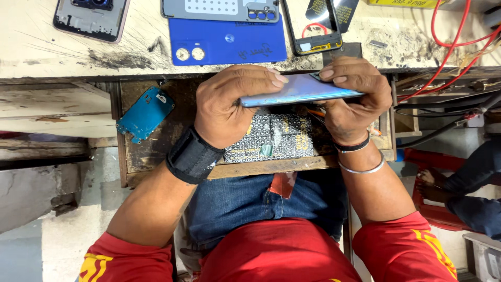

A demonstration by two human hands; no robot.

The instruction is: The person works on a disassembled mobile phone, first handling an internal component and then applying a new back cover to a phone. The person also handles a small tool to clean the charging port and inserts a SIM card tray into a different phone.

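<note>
Both hands meet in the middle of the frame on a slim light-blue phone (300, 90), held flat and edge-on to the camera, just below the front edge of the worn, scratched surface (68, 57). The left hand (229, 104) has its grip closed round the phone's left end: the fingers curl over the top face with the fingertips (276, 78) lying on it, and the thumb is hidden underneath. A black wrist wrap (194, 155) sits on that forearm. The right hand (355, 99) is likewise closed on the phone's right end, fingers (334, 74) bent over the upper edge near the corner, palm under the body. A black band and a thin metal bangle (364, 168) circle that wrist.

Directly under the hands is an open wooden drawer (156, 167). In it, beneath the phone, lies a shiny patterned packet (276, 138); at the drawer's left side, centre left of the frame, a teal phone mid-frame part (145, 114) lies tilted.

Along the top of the frame the surface carries several pieces: a phone frame with a camera cut-out (91, 18) at upper left, a blue rear cover (227, 42) at upper centre with a grey plate (219, 9) overlapping its upper edge, and a black-rimmed open phone frame (317, 31) just to the right. Red wires (454, 36) loop at upper right.

At the right edge of the frame another person's bare foot (433, 183) rests on a red stool.
</note>
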